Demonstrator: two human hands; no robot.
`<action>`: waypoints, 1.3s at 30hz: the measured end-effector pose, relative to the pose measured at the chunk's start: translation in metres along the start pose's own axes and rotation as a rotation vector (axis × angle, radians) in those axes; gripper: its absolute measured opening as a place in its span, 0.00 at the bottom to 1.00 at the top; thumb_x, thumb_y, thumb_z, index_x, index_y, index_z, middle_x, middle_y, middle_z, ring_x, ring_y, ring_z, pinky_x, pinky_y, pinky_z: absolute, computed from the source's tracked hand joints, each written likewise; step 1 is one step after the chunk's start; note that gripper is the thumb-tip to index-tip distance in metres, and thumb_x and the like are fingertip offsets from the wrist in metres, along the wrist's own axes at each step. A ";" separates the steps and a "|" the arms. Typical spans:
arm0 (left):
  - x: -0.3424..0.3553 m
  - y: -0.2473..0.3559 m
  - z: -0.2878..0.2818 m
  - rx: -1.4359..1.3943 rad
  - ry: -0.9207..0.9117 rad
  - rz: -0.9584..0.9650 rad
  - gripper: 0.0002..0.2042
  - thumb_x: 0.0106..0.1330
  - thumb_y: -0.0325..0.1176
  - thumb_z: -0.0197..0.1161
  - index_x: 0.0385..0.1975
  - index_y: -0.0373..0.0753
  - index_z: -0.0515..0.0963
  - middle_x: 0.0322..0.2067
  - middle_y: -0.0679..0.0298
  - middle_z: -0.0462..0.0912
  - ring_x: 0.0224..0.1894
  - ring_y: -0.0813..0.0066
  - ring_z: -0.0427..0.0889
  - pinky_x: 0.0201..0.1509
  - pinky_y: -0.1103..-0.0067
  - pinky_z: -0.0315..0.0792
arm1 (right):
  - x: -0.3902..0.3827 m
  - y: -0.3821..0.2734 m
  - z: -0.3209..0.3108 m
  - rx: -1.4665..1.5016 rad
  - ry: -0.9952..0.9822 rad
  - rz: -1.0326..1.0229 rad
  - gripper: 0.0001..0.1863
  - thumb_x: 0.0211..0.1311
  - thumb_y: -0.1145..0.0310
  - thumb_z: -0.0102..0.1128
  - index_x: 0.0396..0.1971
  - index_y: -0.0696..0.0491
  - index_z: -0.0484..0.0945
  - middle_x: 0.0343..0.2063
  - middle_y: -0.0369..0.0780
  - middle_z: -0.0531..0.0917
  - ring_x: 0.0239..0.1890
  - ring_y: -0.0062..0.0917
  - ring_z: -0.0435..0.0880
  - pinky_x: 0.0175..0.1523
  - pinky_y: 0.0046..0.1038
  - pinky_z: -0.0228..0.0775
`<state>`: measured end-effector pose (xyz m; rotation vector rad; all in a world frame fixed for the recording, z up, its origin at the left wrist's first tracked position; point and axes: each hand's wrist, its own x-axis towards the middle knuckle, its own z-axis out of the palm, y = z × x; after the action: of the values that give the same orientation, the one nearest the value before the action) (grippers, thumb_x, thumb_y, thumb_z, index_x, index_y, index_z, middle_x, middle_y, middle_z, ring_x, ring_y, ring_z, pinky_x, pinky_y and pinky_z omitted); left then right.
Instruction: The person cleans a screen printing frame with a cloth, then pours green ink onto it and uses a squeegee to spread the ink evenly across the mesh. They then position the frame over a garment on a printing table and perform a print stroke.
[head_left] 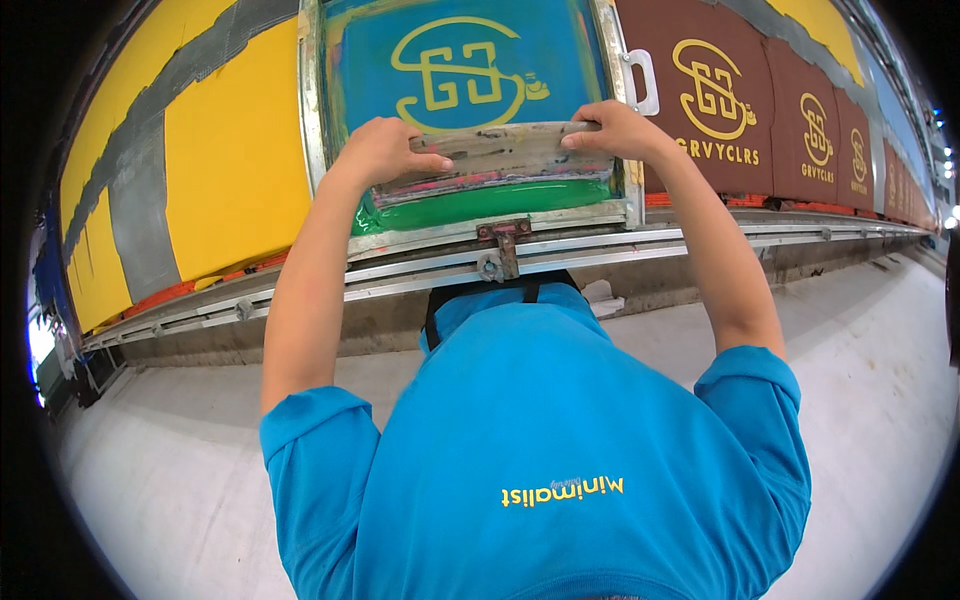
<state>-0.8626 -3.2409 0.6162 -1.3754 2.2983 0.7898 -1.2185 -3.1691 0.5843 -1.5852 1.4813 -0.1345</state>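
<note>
Both of my hands grip one wide, ink-stained squeegee point(500, 150) near the close end of a screen printing frame point(314, 100). My left hand point(380, 152) closes over its left end, thumb along the near face. At the other end, my right hand point(618, 132) holds it the same way, thumb pressed to the face. Thick green ink point(490, 205) lies in a band just on my side of the squeegee. Beyond it, the blue mesh point(570, 60) carries a yellowish round emblem, its lower part partly covered.
Brown printed fabric panels point(725, 120) stretch off to the right, and yellow fabric point(235, 150) with grey patches lies left. A metal rail point(400, 278) with a clamp point(506, 240) runs along the table's near edge. A white handle point(642, 82) sticks out from the frame's right side.
</note>
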 end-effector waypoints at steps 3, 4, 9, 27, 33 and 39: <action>-0.026 -0.014 -0.007 0.059 0.118 0.013 0.31 0.52 0.66 0.73 0.34 0.38 0.86 0.28 0.56 0.84 0.37 0.55 0.85 0.42 0.64 0.77 | -0.011 -0.012 -0.001 0.039 0.116 -0.064 0.21 0.60 0.56 0.75 0.43 0.58 0.83 0.32 0.44 0.85 0.35 0.31 0.82 0.44 0.33 0.74; -0.037 -0.018 -0.002 0.087 0.232 0.080 0.29 0.52 0.63 0.75 0.35 0.38 0.86 0.29 0.57 0.84 0.37 0.56 0.84 0.42 0.64 0.76 | -0.019 -0.015 0.006 0.013 0.169 -0.121 0.20 0.59 0.58 0.75 0.43 0.58 0.83 0.32 0.44 0.85 0.35 0.32 0.83 0.44 0.34 0.75; -0.102 -0.021 0.061 0.067 0.480 0.154 0.24 0.44 0.32 0.81 0.45 0.44 0.84 0.40 0.63 0.81 0.47 0.60 0.81 0.48 0.66 0.74 | -0.065 -0.028 0.078 -0.297 0.571 -0.482 0.19 0.46 0.73 0.77 0.42 0.52 0.84 0.38 0.42 0.84 0.45 0.39 0.84 0.50 0.37 0.76; -0.046 -0.114 -0.017 0.095 0.446 0.096 0.33 0.54 0.71 0.67 0.24 0.39 0.80 0.26 0.60 0.81 0.34 0.58 0.83 0.36 0.64 0.76 | 0.035 -0.085 0.051 -0.169 0.465 -0.432 0.20 0.60 0.59 0.74 0.44 0.58 0.83 0.39 0.44 0.86 0.42 0.40 0.84 0.45 0.38 0.76; -0.021 -0.132 -0.028 0.026 0.076 -0.061 0.40 0.51 0.79 0.63 0.24 0.37 0.83 0.28 0.56 0.84 0.37 0.54 0.85 0.39 0.62 0.78 | 0.079 -0.096 0.040 -0.075 0.117 -0.135 0.21 0.62 0.56 0.73 0.43 0.59 0.83 0.34 0.45 0.87 0.35 0.36 0.85 0.42 0.35 0.75; -0.025 -0.112 -0.073 0.061 0.065 -0.053 0.36 0.53 0.73 0.68 0.32 0.37 0.86 0.30 0.55 0.85 0.39 0.53 0.85 0.42 0.62 0.78 | 0.060 -0.115 -0.005 0.018 0.102 -0.071 0.18 0.61 0.61 0.74 0.42 0.59 0.83 0.33 0.45 0.87 0.34 0.31 0.85 0.42 0.32 0.75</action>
<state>-0.7531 -3.3107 0.6560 -1.4486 2.3040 0.6624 -1.1218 -3.2404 0.6343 -1.6373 1.4977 -0.2720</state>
